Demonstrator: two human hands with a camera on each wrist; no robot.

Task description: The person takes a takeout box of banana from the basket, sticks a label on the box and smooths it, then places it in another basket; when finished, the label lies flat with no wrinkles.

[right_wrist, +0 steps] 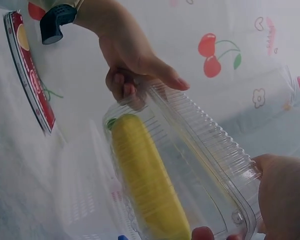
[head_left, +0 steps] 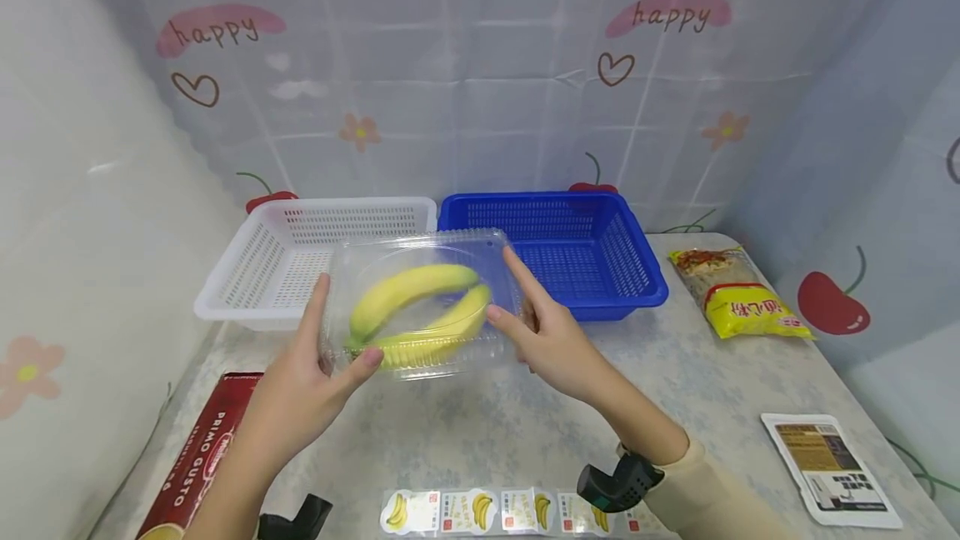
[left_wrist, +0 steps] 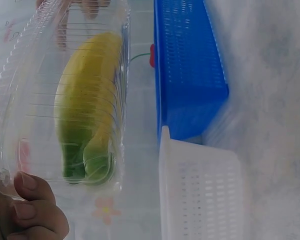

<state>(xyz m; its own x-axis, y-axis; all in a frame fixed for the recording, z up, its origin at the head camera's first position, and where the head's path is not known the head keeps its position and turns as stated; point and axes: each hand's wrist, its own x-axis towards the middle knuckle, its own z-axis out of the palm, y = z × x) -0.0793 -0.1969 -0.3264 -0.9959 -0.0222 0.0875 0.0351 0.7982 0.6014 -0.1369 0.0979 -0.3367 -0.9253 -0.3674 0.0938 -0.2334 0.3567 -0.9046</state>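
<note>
A clear plastic clamshell box [head_left: 420, 250] is held up above the table by both hands, with two bananas [head_left: 416, 290] inside. The bananas are yellow, greenish at one end. On the box's left side my left hand [head_left: 300, 394] grips the edge, its thumb on the near rim. My right hand [head_left: 551, 340] holds the right side, index finger along the edge and thumb at the near corner. In the left wrist view the curled fingers [left_wrist: 32, 202] press on the box. The lid lies over the bananas; whether it is latched I cannot tell.
Behind the box stand a white basket [head_left: 247, 273] and a blue basket [head_left: 630, 273]. A yellow food packet [head_left: 750, 307] and a white-edged pouch [head_left: 832, 469] lie at the right. To the left is a red carton [head_left: 198, 440]; banana stickers [head_left: 472, 512] line the near edge.
</note>
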